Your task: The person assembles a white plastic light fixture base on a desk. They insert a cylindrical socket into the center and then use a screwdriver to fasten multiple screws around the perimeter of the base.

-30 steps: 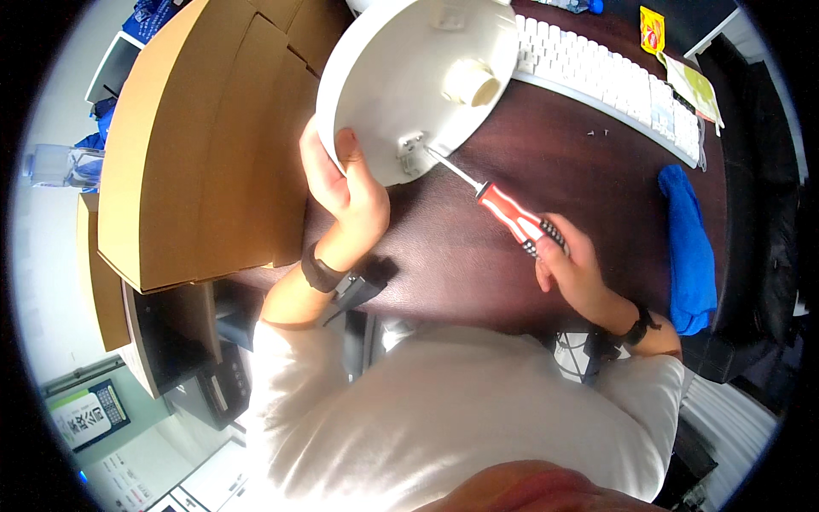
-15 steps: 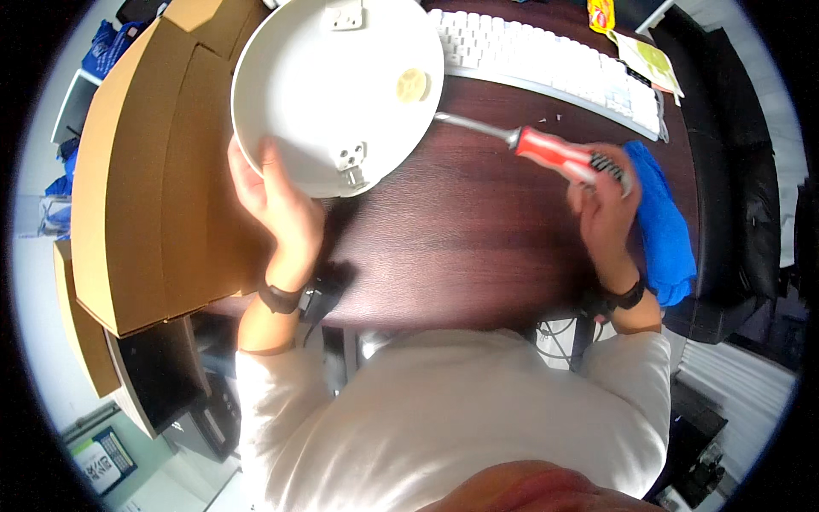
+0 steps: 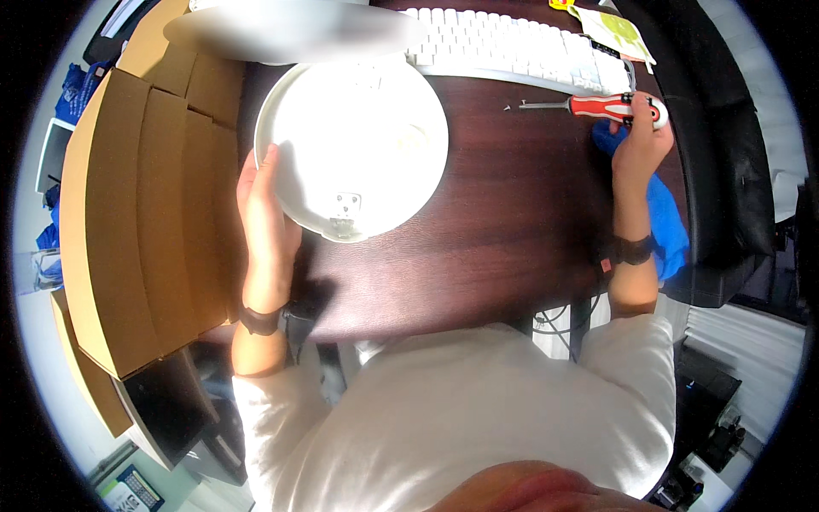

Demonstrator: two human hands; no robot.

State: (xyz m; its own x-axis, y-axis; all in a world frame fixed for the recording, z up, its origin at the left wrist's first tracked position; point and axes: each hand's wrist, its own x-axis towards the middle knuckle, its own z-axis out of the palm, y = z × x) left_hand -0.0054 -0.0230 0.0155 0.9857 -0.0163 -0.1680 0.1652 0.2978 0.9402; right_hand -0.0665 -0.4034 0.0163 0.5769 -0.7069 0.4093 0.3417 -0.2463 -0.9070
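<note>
A shallow round white housing (image 3: 341,128), open side up, is tilted over the left part of the table. Inside it a small metal bracket (image 3: 345,209) sits near the closest edge, another fitting lies toward the far edge, and a pale round patch shows at the right. My left hand (image 3: 264,200) grips its left rim, thumb on the inside. At the right, my right hand (image 3: 641,141) is closed around the handle of a red and white screwdriver (image 3: 601,106). Its shaft points left, the tip close to tiny screws (image 3: 507,108) on the table.
A white keyboard (image 3: 512,53) lies along the back. A blurred pale oval shape (image 3: 299,32) covers the far left. On the left stands an open cardboard box (image 3: 145,230); a blue cloth (image 3: 668,226) lies under my right forearm. A packet (image 3: 614,34) is at the back right.
The housing has come nearer and looks brighter, still in my left hand. My right hand has carried the screwdriver right and away from me. A blurred oval has appeared at the top.
</note>
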